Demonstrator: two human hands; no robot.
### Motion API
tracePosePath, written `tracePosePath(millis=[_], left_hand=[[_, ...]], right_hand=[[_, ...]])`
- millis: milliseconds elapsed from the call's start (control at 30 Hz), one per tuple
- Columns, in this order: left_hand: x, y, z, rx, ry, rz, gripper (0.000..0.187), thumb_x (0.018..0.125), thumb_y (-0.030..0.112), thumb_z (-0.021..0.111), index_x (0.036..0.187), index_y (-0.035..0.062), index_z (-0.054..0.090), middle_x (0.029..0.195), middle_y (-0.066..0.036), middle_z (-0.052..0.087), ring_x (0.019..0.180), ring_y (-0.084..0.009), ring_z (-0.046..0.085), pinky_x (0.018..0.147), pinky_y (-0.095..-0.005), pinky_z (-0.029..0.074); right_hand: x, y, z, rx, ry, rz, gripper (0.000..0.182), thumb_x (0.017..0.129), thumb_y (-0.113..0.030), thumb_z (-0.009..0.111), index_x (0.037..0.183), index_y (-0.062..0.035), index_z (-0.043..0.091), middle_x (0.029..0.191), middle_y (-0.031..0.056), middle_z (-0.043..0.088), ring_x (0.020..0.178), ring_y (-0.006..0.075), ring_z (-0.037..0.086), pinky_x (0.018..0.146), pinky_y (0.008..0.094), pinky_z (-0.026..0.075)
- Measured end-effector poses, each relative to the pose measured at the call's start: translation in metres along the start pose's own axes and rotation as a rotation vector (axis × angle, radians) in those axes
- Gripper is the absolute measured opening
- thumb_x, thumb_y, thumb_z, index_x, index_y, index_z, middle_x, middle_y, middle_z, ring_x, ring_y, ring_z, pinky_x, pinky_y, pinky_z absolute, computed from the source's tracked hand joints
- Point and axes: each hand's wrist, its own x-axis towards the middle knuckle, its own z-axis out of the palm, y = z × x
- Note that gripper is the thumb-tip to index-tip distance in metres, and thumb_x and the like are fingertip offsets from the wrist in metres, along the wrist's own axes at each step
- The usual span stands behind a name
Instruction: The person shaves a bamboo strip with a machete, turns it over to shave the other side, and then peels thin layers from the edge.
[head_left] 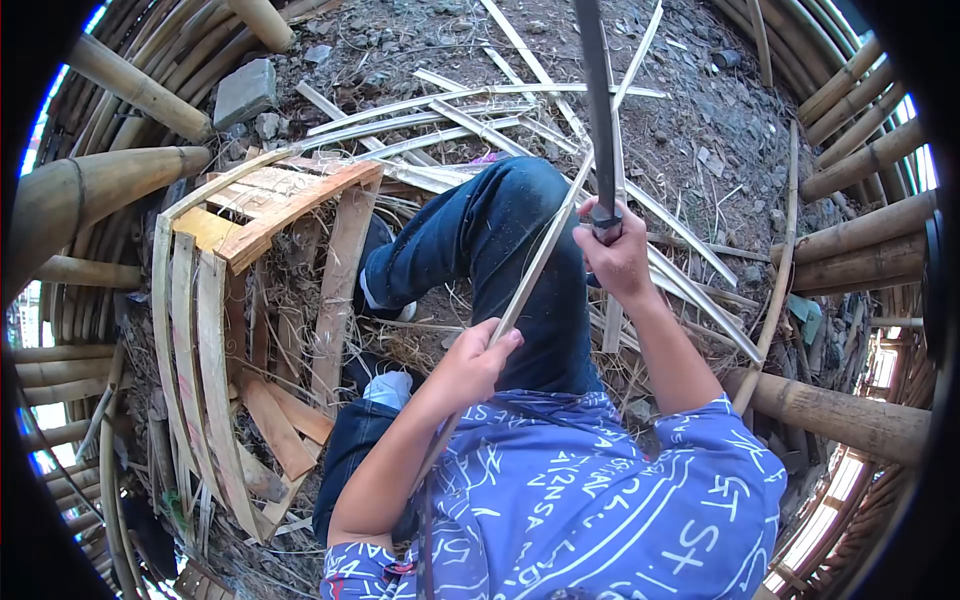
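My left hand [468,368] is closed round a long thin bamboo strip [540,255], thumb lying along it. The strip slants from beside my body up across my raised knee, its far end near the blade. In my right hand [618,255] is a long knife [600,110], gripped by its handle just below a metal collar. Its dark blade points away from me, up past the top of the view. The fist hides most of the handle. Both hands are over my bent leg in jeans [520,230].
Pale split strips [450,120] lie crisscrossed on the littered ground ahead. To my left stands a wooden slatted crate [300,225], with a grey block [245,92] beyond it. Bamboo poles [130,85] wall both sides, and a thick bamboo pole [840,415] lies at my right.
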Motion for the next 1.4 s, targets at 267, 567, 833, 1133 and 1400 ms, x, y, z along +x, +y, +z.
tracePosePath(millis=[267,567,833,1133,1400], left_hand=[[-0.004,-0.001,-0.005,0.051,-0.013,0.027,0.032,0.100,0.029,0.047,0.099,-0.0014,0.056,0.063,0.003,0.039,0.050,-0.0064,0.045,0.048,-0.0265,0.052],[-0.012,0.008,-0.018,0.313,0.025,0.173,0.027,0.098,0.025,0.048,0.090,0.0007,0.057,0.065,0.002,0.047,0.058,-0.0064,0.044,0.053,-0.0252,0.035],[-0.019,0.016,-0.028,0.505,0.090,0.215,0.032,0.096,0.028,0.049,0.090,-0.0030,0.056,0.069,-0.018,0.058,0.065,-0.0289,0.057,0.065,-0.0399,0.045],[-0.021,0.011,-0.037,0.355,-0.007,0.186,0.031,0.099,0.027,0.047,0.085,0.0013,0.055,0.062,-0.002,0.052,0.056,-0.0095,0.047,0.054,-0.0280,0.039],[-0.024,0.005,-0.048,0.384,0.000,0.184,0.032,0.100,0.027,0.044,0.085,0.0016,0.057,0.065,-0.001,0.056,0.061,-0.0091,0.053,0.059,-0.0264,0.043]], right_hand=[[0.021,-0.018,-0.011,0.082,-0.210,0.100,0.017,0.081,-0.003,0.067,0.098,-0.0031,0.065,0.057,-0.0064,0.050,0.047,0.0024,0.048,0.042,0.0193,0.038],[0.036,-0.038,-0.009,-0.225,-0.337,-0.155,0.010,0.079,-0.007,0.069,0.088,-0.0036,0.067,0.056,-0.0083,0.047,0.051,0.0009,0.040,0.046,0.0204,0.032],[0.048,-0.047,-0.008,-0.375,-0.492,-0.226,0.005,0.077,-0.007,0.070,0.079,-0.0032,0.067,0.057,-0.0072,0.045,0.053,0.0021,0.037,0.048,0.0212,0.031],[0.042,-0.046,-0.012,-0.083,-0.351,-0.108,0.007,0.078,-0.005,0.067,0.080,0.0005,0.064,0.059,-0.0016,0.055,0.049,0.0056,0.052,0.045,0.0225,0.040],[0.058,-0.037,-0.060,0.000,0.261,-0.216,0.007,0.083,-0.005,0.063,0.087,0.0007,0.064,0.065,0.0075,0.065,0.050,0.0077,0.057,0.044,0.0221,0.045]])
